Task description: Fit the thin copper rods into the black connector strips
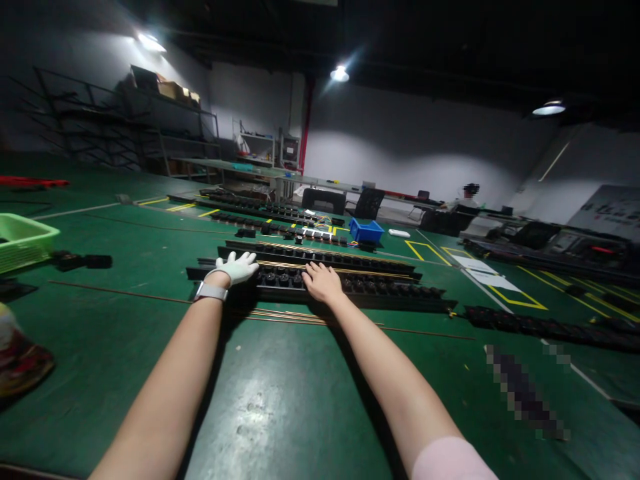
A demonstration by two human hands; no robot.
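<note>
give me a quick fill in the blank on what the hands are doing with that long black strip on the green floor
1. The left hand wears a ____ glove, while the right hand is bare.
2. Both hands rest on a long ____ strip of sockets.
3. Thin copper-coloured rods lie on the ____ floor just in front of it.
4. Farther back stands a small ____ bin.

Missing words: white; black; green; blue

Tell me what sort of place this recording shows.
Probably a factory or workshop floor: long black slotted metal rails lie in rows on green flooring with yellow marking lines, and tall dark metal storage racks stand along the white wall.
</note>
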